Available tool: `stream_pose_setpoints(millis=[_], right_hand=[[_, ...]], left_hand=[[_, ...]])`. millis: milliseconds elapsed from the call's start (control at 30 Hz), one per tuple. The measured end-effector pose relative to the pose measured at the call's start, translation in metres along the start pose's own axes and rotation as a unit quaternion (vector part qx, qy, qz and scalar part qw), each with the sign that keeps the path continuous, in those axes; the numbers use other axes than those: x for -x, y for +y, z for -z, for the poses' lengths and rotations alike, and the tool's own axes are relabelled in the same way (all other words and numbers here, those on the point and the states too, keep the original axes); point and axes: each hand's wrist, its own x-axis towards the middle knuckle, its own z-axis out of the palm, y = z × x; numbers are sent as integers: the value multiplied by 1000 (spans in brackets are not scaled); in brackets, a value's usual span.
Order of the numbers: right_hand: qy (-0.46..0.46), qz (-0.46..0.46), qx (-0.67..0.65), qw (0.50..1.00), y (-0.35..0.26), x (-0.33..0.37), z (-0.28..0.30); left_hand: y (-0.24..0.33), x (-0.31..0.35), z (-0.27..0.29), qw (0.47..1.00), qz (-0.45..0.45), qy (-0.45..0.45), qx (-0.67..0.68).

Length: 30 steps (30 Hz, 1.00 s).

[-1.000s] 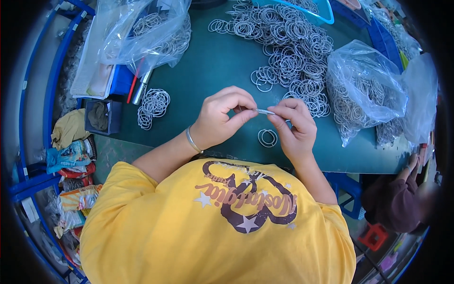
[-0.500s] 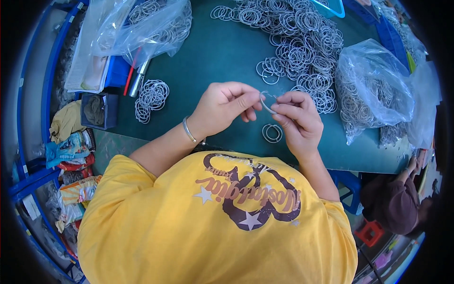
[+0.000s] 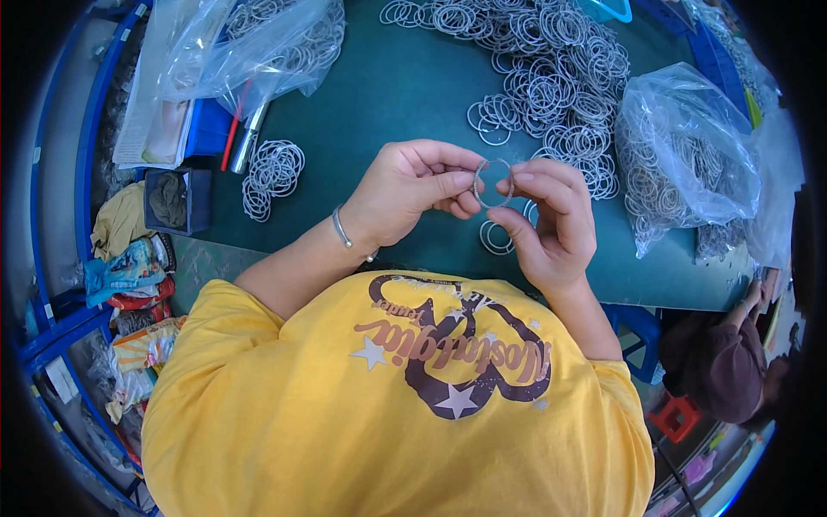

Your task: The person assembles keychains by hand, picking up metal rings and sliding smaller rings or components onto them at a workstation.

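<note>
Between my hands, above the table's near edge, is a thin silver metal ring [image 3: 484, 204], its round opening facing up toward me. My left hand [image 3: 424, 179] pinches its left side with thumb and forefinger, other fingers curled. On the opposite side, my right hand [image 3: 558, 215] has its fingertips and thumb at the ring's rim, the fingers bent. Just below, a few loose rings [image 3: 491, 244] lie on the green table, partly covered by my right thumb. A large heap of similar rings [image 3: 560, 82] spreads beyond my right hand.
Left of my hands sits a small ring pile [image 3: 274, 177], near a red pen [image 3: 231, 142] and a dark box [image 3: 178, 200] holding cloth. Clear plastic bags of rings stand at far left [image 3: 289, 47] and right [image 3: 689, 164]. Another person [image 3: 715, 366] sits at right.
The ring has turned from nearly edge-on to showing its full circle. My right hand has shifted slightly, its thumb now lower and covering part of the loose rings.
</note>
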Motion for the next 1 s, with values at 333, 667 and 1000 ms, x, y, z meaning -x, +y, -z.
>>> stream_pose_setpoints(millis=[333,667,1000], right_hand=[[-23,47,30,998,1,3,6],[31,-65,-110,991,9,15,2],[-15,-245,-228,942,8,21,8]], left_hand=[[2,2,-6,985,-121,16,-126],[6,6,-8,943,-250,-17,-219],[8,8,-14,971,-155,6,-181]])
